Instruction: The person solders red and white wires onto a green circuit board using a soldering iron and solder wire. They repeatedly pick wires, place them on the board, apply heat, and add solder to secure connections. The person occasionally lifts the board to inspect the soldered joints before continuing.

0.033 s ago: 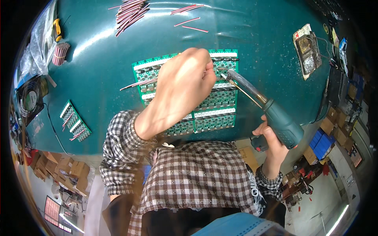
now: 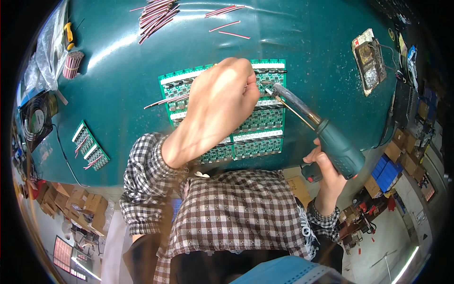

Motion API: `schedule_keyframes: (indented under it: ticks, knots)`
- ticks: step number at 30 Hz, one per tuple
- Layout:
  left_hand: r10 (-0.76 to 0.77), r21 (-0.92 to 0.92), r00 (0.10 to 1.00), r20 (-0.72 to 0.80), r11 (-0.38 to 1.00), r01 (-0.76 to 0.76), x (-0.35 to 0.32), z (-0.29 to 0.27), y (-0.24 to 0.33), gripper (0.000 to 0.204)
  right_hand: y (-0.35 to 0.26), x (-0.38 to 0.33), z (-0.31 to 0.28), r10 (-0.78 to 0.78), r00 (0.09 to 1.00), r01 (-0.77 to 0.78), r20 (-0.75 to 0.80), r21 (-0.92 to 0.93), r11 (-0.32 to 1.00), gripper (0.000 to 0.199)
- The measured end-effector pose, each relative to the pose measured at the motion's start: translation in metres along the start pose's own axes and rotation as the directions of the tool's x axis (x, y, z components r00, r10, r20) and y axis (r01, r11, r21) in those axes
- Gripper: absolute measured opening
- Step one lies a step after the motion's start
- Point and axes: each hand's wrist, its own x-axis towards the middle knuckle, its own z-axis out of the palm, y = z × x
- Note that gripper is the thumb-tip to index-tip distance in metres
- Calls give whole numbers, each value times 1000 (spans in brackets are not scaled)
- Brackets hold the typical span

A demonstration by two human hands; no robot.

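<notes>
Beneath my left hand [image 2: 220, 97] lies a panel of green circuit boards [image 2: 259, 138] with rows of white and black parts. The fingers are closed in a pinch above its upper part. A red-and-white wire [image 2: 166, 101] runs out from under that hand to the left, and its pinched end is hidden. My right hand [image 2: 330, 176] grips a green soldering gun [image 2: 341, 150] from below. The gun's metal tip [image 2: 270, 92] points left, close to my left fingertips over the board; whether it touches the board I cannot tell.
Loose wires [image 2: 158, 19] lie piled at the back, and a bundled wire stack [image 2: 73, 65] stands at left. A small board with wires [image 2: 91, 146] rests at the left. Far right sits a soiled metal tray [image 2: 370, 66]. A yellow-handled tool [image 2: 69, 33] lies back left.
</notes>
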Motion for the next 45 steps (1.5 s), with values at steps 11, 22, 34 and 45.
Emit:
schedule_keyframes:
  ticks: [11, 22, 34, 45]
  knots:
    - [-8, -15, 1000, 15, 1000, 9, 0, -1, 1, 7, -1, 0, 1, 6, 1000, -6, 11, 3, 1000, 29]
    - [13, -35, 1000, -19, 999, -13, -1, 0, 0, 7, -1, 0, 0, -10, 1000, 10, 2, 5, 1000, 28]
    - [3, -21, 1000, 1, 1000, -3, 0, 1, -1, 7, -3, -1, 0, -29, 1000, 29, -1, -37, 999, 27]
    - [-4, 13, 1000, -6, 1000, 4, -2, 0, 1, 8, -5, -3, 2, -8, 1000, 9, -18, 40, 999, 32]
